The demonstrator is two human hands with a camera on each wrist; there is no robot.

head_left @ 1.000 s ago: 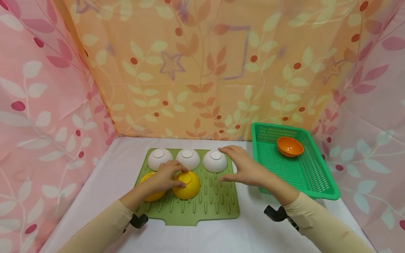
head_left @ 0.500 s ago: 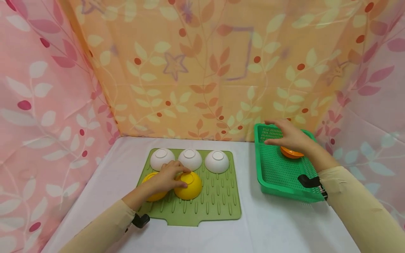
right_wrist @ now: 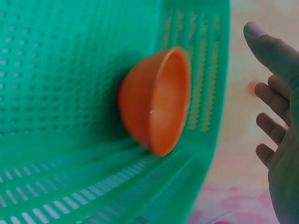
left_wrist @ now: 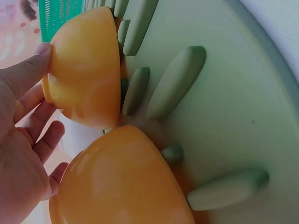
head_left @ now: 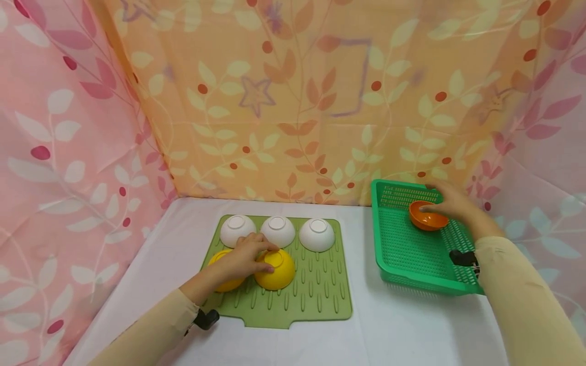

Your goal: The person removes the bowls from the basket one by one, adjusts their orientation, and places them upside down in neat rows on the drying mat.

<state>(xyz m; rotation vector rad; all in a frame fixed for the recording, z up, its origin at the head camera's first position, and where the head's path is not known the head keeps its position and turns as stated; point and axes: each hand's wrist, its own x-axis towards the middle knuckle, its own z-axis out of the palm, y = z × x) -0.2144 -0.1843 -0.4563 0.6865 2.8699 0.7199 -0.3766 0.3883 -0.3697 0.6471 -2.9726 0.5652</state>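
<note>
Two yellow bowls lie upside down on a green drying mat (head_left: 320, 309). My left hand (head_left: 243, 254) holds the right yellow bowl (head_left: 282, 274) near its base, thumb and fingers about it. Partly under that hand is the left yellow bowl (head_left: 227, 285); in the left wrist view this second yellow bowl (left_wrist: 121, 179) sits by the little finger. An orange bowl (head_left: 427, 221), mouth upward, is in a green basket (head_left: 379, 239). Over the basket, my right hand (head_left: 453, 204) is at the orange bowl with thumb and fingers spread; the right wrist view shows the hand (right_wrist: 285, 112) apart from it.
Behind the yellow bowls stand three upturned white bowls: left (head_left: 238, 233), middle (head_left: 278, 234) and right (head_left: 317, 237). A white cloth (head_left: 389, 325) covers the table. Patterned curtains (head_left: 293, 127) enclose the back and sides.
My right hand has moved from beside the right white bowl, over to the right, and down to the orange bowl in the basket. The left hand stays on the yellow bowl.
</note>
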